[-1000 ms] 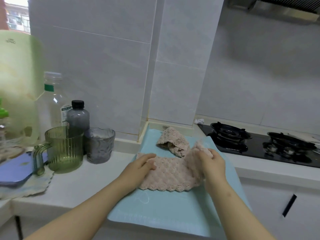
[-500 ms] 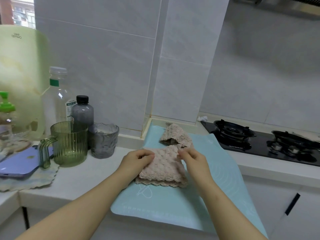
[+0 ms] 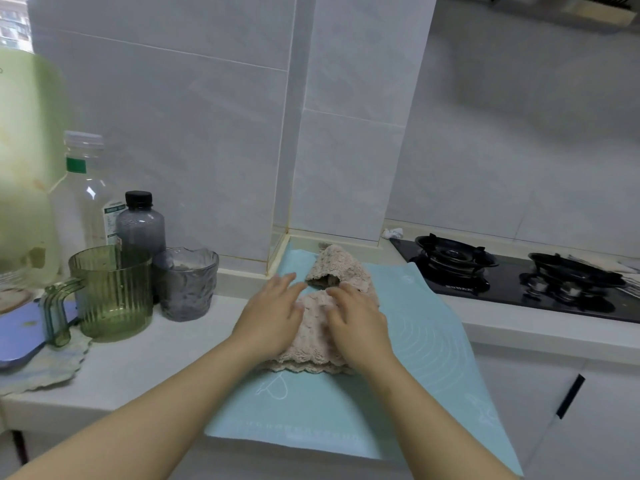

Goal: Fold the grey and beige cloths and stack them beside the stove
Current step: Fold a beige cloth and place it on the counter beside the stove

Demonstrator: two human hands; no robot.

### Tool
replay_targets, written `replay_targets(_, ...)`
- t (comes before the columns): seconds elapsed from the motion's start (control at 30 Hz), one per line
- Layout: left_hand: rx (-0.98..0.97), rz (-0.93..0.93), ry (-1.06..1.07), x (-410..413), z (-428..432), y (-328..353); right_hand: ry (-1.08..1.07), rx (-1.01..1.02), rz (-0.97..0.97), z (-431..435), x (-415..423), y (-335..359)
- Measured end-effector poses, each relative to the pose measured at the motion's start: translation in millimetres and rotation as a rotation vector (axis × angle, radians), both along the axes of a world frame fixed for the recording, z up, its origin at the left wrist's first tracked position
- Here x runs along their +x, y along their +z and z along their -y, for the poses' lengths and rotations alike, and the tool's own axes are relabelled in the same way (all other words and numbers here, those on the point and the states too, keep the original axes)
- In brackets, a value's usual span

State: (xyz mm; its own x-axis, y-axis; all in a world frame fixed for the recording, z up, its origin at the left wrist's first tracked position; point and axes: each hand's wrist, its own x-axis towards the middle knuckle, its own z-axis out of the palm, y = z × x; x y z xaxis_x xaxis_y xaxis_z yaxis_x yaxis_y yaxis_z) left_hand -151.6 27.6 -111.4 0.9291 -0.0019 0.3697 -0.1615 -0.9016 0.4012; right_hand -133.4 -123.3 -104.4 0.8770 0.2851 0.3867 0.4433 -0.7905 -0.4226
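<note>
Now the left hand (image 3: 273,315) and right hand (image 3: 358,322) press the beige cloth (image 3: 311,336) flat, fingers (image 3: 341,294) straight, gripping nothing — pinch released, this fold done.

The cloth (image 3: 313,344) under my fingers (image 3: 281,289) is beige, nubby terry, matt all over, with a rough scalloped edge. The second cloth (image 3: 337,268) looks the same weave. The mat (image 3: 426,341) is smooth pale teal with a faint sheen, like silicone. The counter (image 3: 156,358) is white and smooth. The jug (image 3: 110,292) is ribbed, clear green plastic or glass; the cup (image 3: 187,284) is textured and smoky. The stove (image 3: 509,282) top is glossy black. The tiles (image 3: 173,133) are smooth with a soft shine.
</note>
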Motion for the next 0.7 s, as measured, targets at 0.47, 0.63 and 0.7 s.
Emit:
replay_targets(0.47, 0.215, -0.276, 0.089, 2.9, -3.6, -27.4, 0.01, -0.298, -0.313, -4.5, 22.2, -25.2)
replay_targets(0.63, 0.202, -0.254, 0.101, -2.2, -2.4, -28.2, -0.01, -0.179, -0.259, -2.8, 9.8, -29.4)
replay_targets(0.7, 0.168, -0.163, 0.148, -8.6, -2.0, -28.8, -0.076, -0.048, -0.166, 0.6, 4.6, -30.9)
